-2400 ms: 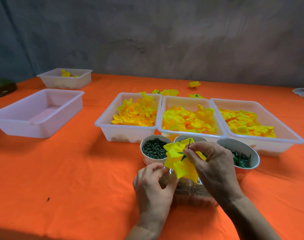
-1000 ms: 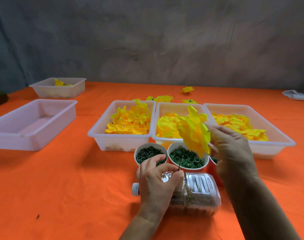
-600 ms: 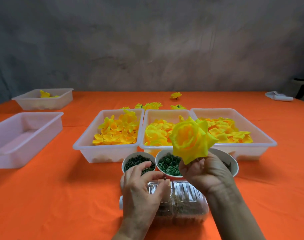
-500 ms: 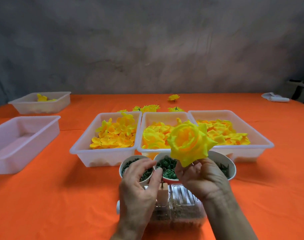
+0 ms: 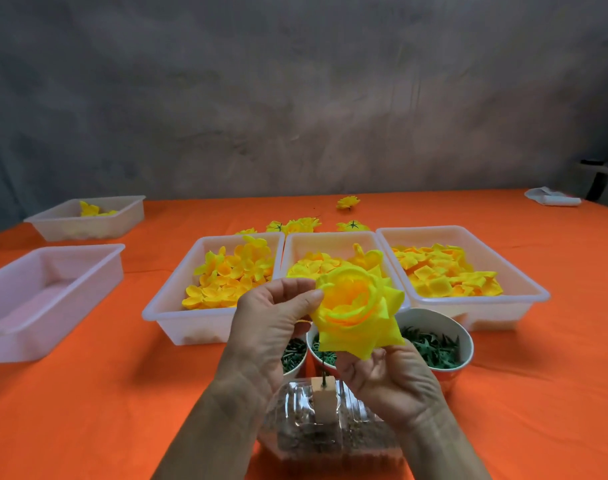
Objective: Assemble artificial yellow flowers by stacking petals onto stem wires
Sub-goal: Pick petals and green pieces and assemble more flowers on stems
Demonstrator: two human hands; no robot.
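Yellow fabric petals now form one complete flower [image 5: 359, 311], raised above the three cups at the near centre of the desk [image 5: 88, 410]. Half a second earlier the left hand [image 5: 271, 327] was lower, over the left cup [image 5: 293, 353]; it has since come up and pinches the flower's left edge with its fingertips. The right hand [image 5: 389, 382] holds the flower from beneath, as before. This probably means stacking is finished for this unit and the petals are being checked or shaped. The flower shows a rolled, orange-tinted centre ringed by pointed outer petals, facing the camera. A short green stem wire [image 5: 325, 374] stands in a small block [image 5: 323, 400] on the clear container [image 5: 330, 427] below, not in either hand.
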